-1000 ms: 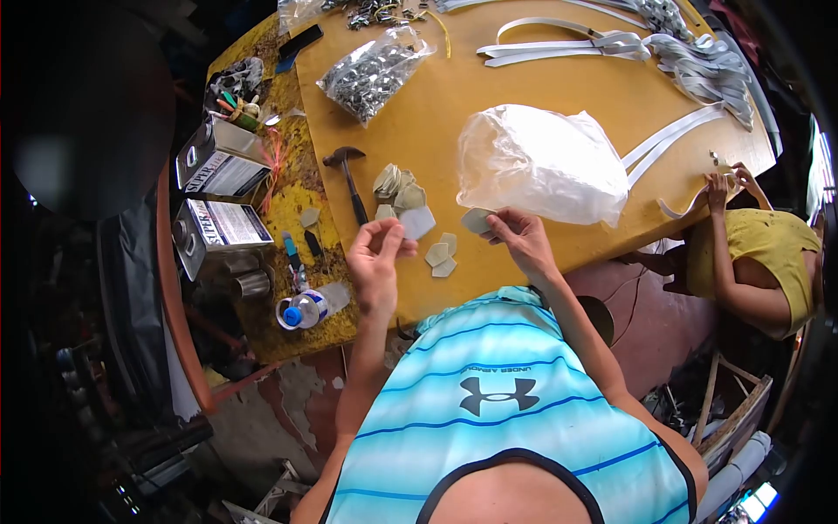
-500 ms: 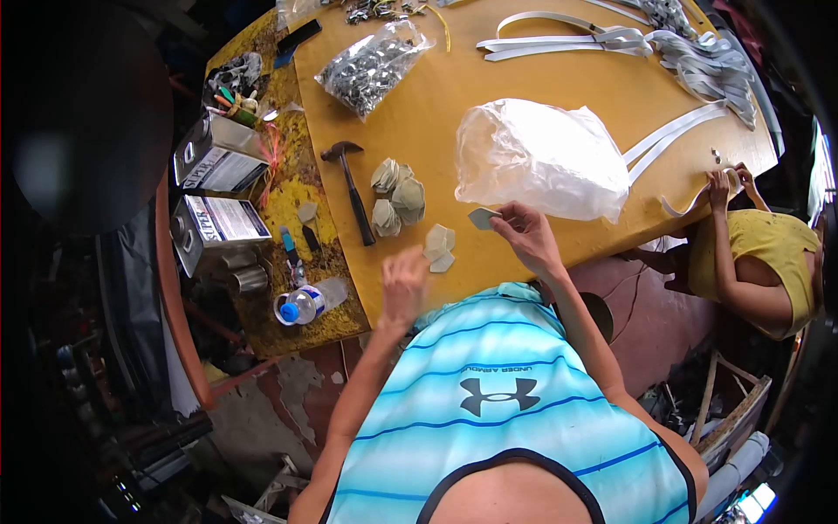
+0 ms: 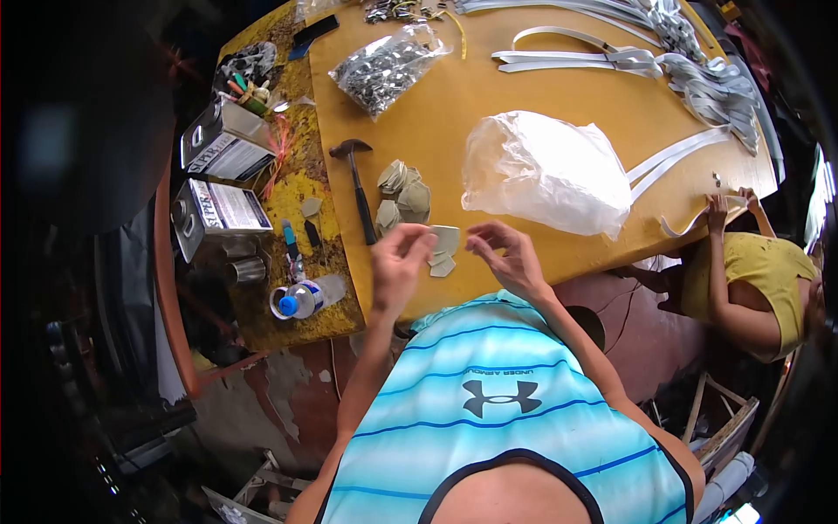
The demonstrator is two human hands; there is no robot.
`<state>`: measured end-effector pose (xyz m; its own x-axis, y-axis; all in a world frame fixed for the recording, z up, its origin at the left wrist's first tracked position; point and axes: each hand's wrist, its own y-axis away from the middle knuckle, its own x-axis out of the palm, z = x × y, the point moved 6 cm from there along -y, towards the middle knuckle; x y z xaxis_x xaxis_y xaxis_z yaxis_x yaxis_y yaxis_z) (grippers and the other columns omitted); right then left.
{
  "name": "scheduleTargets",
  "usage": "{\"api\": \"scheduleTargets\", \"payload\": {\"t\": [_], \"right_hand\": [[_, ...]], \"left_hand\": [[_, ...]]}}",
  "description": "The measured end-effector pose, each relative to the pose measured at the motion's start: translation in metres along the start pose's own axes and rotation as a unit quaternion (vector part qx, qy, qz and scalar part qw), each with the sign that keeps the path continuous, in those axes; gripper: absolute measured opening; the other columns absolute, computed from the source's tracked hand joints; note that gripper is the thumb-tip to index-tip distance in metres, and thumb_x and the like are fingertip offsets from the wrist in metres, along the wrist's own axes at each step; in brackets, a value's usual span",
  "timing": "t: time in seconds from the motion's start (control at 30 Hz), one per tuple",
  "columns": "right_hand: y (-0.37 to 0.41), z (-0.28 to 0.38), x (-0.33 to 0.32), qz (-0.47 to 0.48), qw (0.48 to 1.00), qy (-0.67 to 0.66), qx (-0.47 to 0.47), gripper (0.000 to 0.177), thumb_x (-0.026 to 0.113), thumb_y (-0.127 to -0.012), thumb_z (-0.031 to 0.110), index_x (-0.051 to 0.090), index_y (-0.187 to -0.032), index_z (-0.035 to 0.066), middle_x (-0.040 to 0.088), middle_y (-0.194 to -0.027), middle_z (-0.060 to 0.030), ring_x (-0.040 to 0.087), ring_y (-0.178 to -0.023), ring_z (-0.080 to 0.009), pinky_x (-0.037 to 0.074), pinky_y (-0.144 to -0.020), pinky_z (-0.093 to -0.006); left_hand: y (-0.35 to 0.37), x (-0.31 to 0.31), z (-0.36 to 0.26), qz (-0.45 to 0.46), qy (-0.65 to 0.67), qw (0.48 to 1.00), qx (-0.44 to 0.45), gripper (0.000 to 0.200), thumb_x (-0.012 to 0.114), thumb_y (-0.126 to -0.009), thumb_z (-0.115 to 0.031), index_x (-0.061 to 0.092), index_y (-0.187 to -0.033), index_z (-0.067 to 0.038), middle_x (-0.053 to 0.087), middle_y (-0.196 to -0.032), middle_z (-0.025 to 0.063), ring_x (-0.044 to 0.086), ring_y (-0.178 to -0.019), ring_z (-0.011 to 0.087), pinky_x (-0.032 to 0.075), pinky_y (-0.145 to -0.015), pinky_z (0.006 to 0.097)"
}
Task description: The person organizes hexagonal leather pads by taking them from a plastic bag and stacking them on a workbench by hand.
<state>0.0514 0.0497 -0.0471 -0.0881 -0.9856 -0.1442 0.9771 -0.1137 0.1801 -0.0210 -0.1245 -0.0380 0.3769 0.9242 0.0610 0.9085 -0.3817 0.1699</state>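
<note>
My left hand hovers at the near side of the table, thumb and fingers pinched at the left edge of a pale grey-green flat piece. That piece overlaps a few similar cut pieces on the table. Just to the right, my right hand is raised with fingers bent and the thumb apart from the index finger; nothing shows between them. Beyond my left hand lie stacks of the same angular pieces. A hammer with a dark handle rests left of the stacks.
A white plastic bag and a bag of metal parts lie on the yellow table. White straps are bundled at far right. Metal cans and a water bottle stand left. A person in yellow handles a strap at right.
The piece in my right hand has left its fingers, which have parted. My left hand has moved up and right to the small cut pieces. The view has shifted slightly.
</note>
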Motion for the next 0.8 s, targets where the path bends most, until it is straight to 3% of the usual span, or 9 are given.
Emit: {"api": "scheduleTargets", "payload": {"t": [0.1, 0.23, 0.27, 0.3, 0.33, 0.43, 0.6, 0.73, 0.8], "right_hand": [[0.013, 0.038, -0.038, -0.208, 0.956, 0.142, -0.152, 0.031, 0.065, -0.091, 0.015, 0.061, -0.121, 0.010, 0.067, -0.075, -0.0094, 0.064, -0.062, -0.0179, 0.051, -0.059, -0.0301], [-0.001, 0.063, -0.061, -0.152, 0.940, 0.303, -0.035, 0.047, 0.065, -0.091, 0.021, 0.050, -0.135, 0.020, 0.059, -0.060, -0.0103, 0.061, -0.054, -0.0266, 0.047, -0.052, -0.0371], [-0.008, 0.060, -0.063, -0.151, 0.940, 0.303, -0.036, 0.047, 0.065, -0.091, 0.021, 0.050, -0.135, 0.020, 0.059, -0.060, -0.0103, 0.061, -0.054, -0.0266, 0.047, -0.052, -0.0371], [-0.015, 0.055, -0.061, -0.133, 0.918, 0.371, -0.050, 0.039, 0.065, -0.090, 0.022, 0.055, -0.128, 0.017, 0.061, -0.061, -0.0117, 0.061, -0.056, -0.0295, 0.047, -0.053, -0.0393], [-0.019, 0.050, -0.059, -0.118, 0.889, 0.437, -0.063, 0.032, 0.064, -0.090, 0.023, 0.060, -0.120, 0.015, 0.062, -0.062, -0.0132, 0.062, -0.058, -0.0325, 0.047, -0.054, -0.0415], [-0.019, 0.033, -0.068, -0.116, 0.882, 0.455, -0.045, 0.020, 0.067, -0.088, 0.020, 0.065, -0.104, 0.010, 0.066, -0.069, -0.0131, 0.064, -0.061, -0.0306, 0.048, -0.055, -0.0402], [0.030, 0.061, -0.083, -0.108, 0.924, 0.367, -0.014, 0.015, 0.067, -0.087, 0.020, 0.060, -0.086, 0.006, 0.068, -0.074, -0.0132, 0.066, -0.068, -0.0314, 0.049, -0.059, -0.0393], [0.055, 0.070, -0.097, -0.138, 0.937, 0.320, 0.030, 0.014, 0.069, -0.085, 0.016, 0.061, -0.087, 0.004, 0.070, -0.078, -0.0131, 0.068, -0.070, -0.0278, 0.051, -0.063, -0.0347], [0.062, 0.071, -0.104, -0.152, 0.936, 0.315, 0.029, 0.014, 0.069, -0.086, 0.016, 0.062, -0.088, 0.004, 0.070, -0.079, -0.0132, 0.069, -0.072, -0.0259, 0.052, -0.065, -0.0335]], "left_hand": [[0.009, -0.015, -0.050, -0.028, 0.164, 0.984, 0.057, 0.009, 0.066, -0.091, -0.008, 0.064, -0.097, -0.002, 0.066, -0.082, 0.0051, 0.057, -0.062, 0.0109, 0.045, -0.054, 0.0238], [-0.008, -0.011, 0.012, 0.013, 0.041, 0.999, -0.005, 0.014, 0.066, -0.092, -0.009, 0.065, -0.102, 0.001, 0.068, -0.083, 0.0040, 0.060, -0.064, 0.0090, 0.045, -0.055, 0.0218], [-0.014, -0.010, 0.050, 0.024, -0.038, 0.997, -0.062, 0.018, 0.067, -0.090, -0.012, 0.065, -0.104, 0.001, 0.069, -0.083, 0.0066, 0.061, -0.065, 0.0105, 0.048, -0.058, 0.0246], [-0.013, -0.017, 0.078, -0.009, -0.295, 0.954, 0.059, 0.021, 0.068, -0.090, -0.013, 0.066, -0.105, 0.000, 0.069, -0.085, 0.0065, 0.062, -0.066, 0.0104, 0.049, -0.060, 0.0249], [-0.005, -0.015, 0.091, -0.040, -0.527, 0.830, 0.179, 0.023, 0.069, -0.089, -0.015, 0.066, -0.106, 0.000, 0.069, -0.086, 0.0064, 0.063, -0.067, 0.0103, 0.050, -0.061, 0.0251], [0.008, -0.021, 0.093, -0.070, -0.378, 0.921, 0.066, 0.023, 0.069, -0.088, -0.016, 0.067, -0.103, 0.001, 0.070, -0.088, 0.0073, 0.064, -0.069, 0.0097, 0.051, -0.065, 0.0258], [0.018, -0.014, 0.077, -0.074, -0.212, 0.973, -0.045, 0.017, 0.066, -0.089, -0.013, 0.069, -0.098, 0.001, 0.069, -0.079, 0.0116, 0.065, -0.068, 0.0129, 0.051, -0.064, 0.0283], [0.001, 0.023, 0.023, -0.048, -0.081, 0.995, 0.025, 0.014, 0.063, -0.091, -0.009, 0.068, -0.099, 0.002, 0.070, -0.083, 0.0101, 0.067, -0.078, 0.0129, 0.052, -0.071, 0.0264], [-0.009, 0.056, -0.021, 0.017, -0.085, 0.980, 0.179, 0.011, 0.062, -0.091, -0.004, 0.067, -0.096, 0.005, 0.070, -0.090, 0.0095, 0.067, -0.082, 0.0135, 0.051, -0.070, 0.0246]]}}
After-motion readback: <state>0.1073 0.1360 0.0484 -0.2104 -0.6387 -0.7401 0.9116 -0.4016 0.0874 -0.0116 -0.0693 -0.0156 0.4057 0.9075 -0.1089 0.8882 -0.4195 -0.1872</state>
